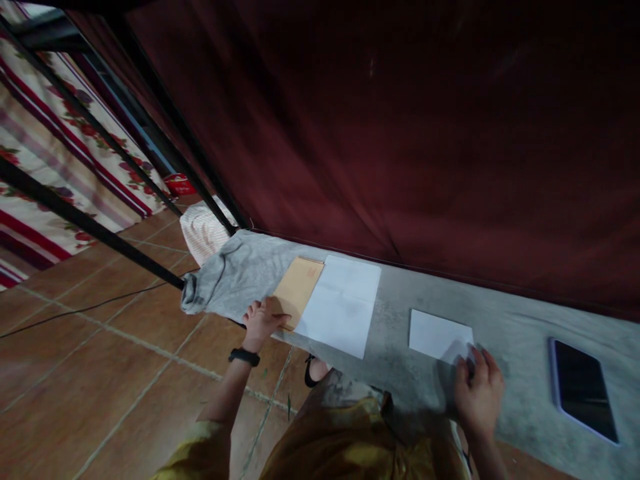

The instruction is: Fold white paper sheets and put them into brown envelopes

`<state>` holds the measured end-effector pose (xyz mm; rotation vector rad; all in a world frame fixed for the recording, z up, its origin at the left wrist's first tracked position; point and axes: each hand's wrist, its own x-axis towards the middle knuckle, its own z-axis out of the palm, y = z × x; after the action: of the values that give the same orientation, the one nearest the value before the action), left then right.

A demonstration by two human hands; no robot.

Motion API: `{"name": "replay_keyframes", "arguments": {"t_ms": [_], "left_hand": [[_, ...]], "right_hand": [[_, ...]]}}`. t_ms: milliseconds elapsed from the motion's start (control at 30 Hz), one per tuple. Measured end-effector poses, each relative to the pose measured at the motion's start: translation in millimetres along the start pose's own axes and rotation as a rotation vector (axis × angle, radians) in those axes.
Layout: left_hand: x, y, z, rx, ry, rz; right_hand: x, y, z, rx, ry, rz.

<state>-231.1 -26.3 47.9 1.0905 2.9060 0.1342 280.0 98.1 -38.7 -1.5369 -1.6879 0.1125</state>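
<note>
My left hand [261, 321] rests on the near corner of a brown envelope [299, 287] that lies on a grey cloth-covered table [395, 373]; its fingers are curled against the envelope's edge. Beside the envelope lies a large white sheet [343, 303]. Farther right, a smaller folded white paper [438, 333] lies flat, and my right hand [479, 393] pinches its near right corner, lifting it slightly. A black band is on my left wrist.
A dark phone or tablet [583, 390] lies at the table's right end. A dark red curtain [400, 133] hangs behind the table. At left are black metal bars [85, 223], a flowered fabric [50, 153], a red tub [179, 184] and tiled floor [100, 373].
</note>
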Motion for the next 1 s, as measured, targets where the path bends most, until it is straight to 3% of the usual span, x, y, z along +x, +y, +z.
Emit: {"name": "replay_keyframes", "arguments": {"t_ms": [300, 667, 867, 1000], "left_hand": [[5, -3, -5.4, -0.136, 0.085, -0.007], [13, -8, -30.9, -0.268, -0.05, 0.031], [5, 19, -15.8, -0.304, -0.135, 0.047], [-11, 43, -6.9, -0.192, -0.122, 0.017]], "right_hand": [[0, 1, 1, 0.036, -0.004, 0.002], [0, -4, -3, 0.032, -0.034, 0.026], [1, -5, -3, 0.048, -0.025, 0.024], [2, -5, -4, 0.042, -0.042, 0.006]]}}
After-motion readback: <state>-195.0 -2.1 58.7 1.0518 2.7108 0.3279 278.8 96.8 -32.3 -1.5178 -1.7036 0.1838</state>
